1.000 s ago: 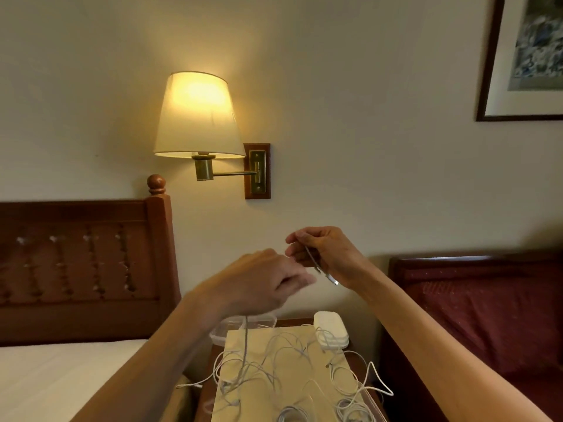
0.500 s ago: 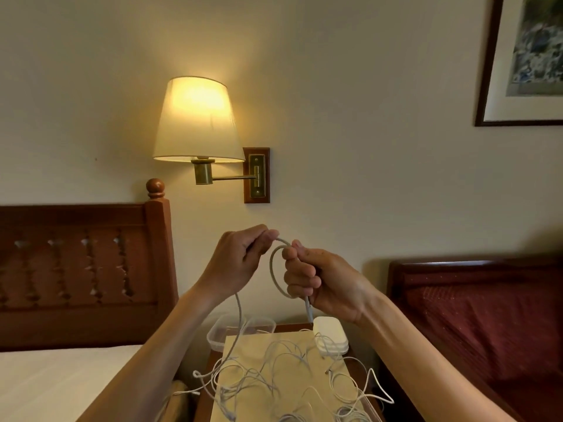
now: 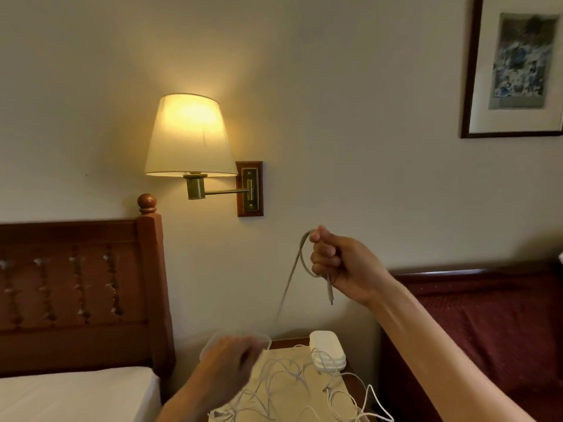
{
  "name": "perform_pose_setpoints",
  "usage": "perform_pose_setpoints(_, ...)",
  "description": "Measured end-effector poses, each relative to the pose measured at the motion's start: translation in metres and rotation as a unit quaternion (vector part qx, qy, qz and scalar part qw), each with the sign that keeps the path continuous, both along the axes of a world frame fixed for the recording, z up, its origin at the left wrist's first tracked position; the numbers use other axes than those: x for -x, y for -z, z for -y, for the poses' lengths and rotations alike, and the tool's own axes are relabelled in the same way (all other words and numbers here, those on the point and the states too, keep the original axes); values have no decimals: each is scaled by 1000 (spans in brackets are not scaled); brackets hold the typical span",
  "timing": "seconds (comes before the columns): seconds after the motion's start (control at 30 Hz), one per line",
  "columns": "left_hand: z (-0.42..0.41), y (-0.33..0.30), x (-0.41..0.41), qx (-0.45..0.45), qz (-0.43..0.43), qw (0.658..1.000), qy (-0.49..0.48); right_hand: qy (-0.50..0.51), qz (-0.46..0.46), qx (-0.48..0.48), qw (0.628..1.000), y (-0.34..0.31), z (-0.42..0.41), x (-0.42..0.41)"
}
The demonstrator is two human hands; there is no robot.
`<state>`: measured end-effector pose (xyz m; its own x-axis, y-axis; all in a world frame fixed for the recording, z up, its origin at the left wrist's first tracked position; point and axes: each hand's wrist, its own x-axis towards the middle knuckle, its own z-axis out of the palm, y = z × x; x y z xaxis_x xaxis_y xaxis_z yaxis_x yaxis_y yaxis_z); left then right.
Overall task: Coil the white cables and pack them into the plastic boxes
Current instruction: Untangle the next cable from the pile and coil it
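- Loop of white cable [image 3: 300, 257] was held raised in the clenched right hand [image 3: 338, 266], plug end hanging just below the fist.
- Left hand [image 3: 231, 365], half a second earlier up beside the right forming that loop, had dropped low over the loose cables [image 3: 286, 388]; blurred, its grasp could not be told.
- Clear box [image 3: 213, 341] lay just behind the left hand.
- Judgement: first turn made; slack was probably being fetched for the next.
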<state>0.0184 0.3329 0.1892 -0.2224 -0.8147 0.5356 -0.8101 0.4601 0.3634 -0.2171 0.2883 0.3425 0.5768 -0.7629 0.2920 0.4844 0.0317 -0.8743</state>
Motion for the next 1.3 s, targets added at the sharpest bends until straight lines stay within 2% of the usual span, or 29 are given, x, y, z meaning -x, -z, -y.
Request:
perform_pose_setpoints(0.03, -7, -10, 12, -10, 72, 997, 11, 25, -41, 36, 998, 6, 2, -6)
perform_pose_setpoints(0.1, -21, -40, 33, -5, 123, 990, 64, 76, -119, 101, 985, 21, 4, -20)
perform_pose_setpoints(0.2, -34, -85, 37, 93, 85, 986, 105, 122, -202, 167, 957, 41, -1, -35)
perform_pose_setpoints(0.33, -25, -117, 20, 188, 60, 977, 83, 120, -249, 221, 935, 50, -10, -39)
perform_pose_setpoints(0.4, -14, -119, 15, 208, 47, 974, 74, 78, -229, 205, 948, 50, -16, -39)
perform_pose_setpoints(0.57, 4, -118, 12, 236, -29, 970, 42, -46, -99, 78, 991, 43, -26, -37)
perform_pose_setpoints(0.7, 9, -120, 22, 208, -108, 970, 63, -132, -27, 11, 991, 26, -27, -29)
perform_pose_setpoints(0.83, 24, -109, 11, 129, -177, 973, 75, -178, 41, -37, 983, 9, -16, -20)
perform_pose_setpoints(0.97, 32, -58, -16, 77, -188, 977, 70, -150, 105, -65, 981, -10, -6, -6)
perform_pose_setpoints(1.07, 33, -22, -37, 76, -183, 980, 16, -111, 114, -76, 984, -20, -1, 6)
perform_pose_setpoints(1.13, 29, -16, -36, 59, -158, 985, -43, -96, 103, -70, 988, -19, 2, 5)
perform_pose_setpoints(1.17, 25, -19, -30, 27, -112, 991, -66, -77, 92, -57, 991, -16, 3, 2)
perform_pose_setpoints(1.23, 9, -38, -5, -60, 51, 995, -64, -18, 51, -13, 998, -10, 6, -8)
perform_pose_setpoints(1.3, -9, -63, 22, -85, 165, 983, 5, 40, -14, 62, 997, -4, 6, -18)
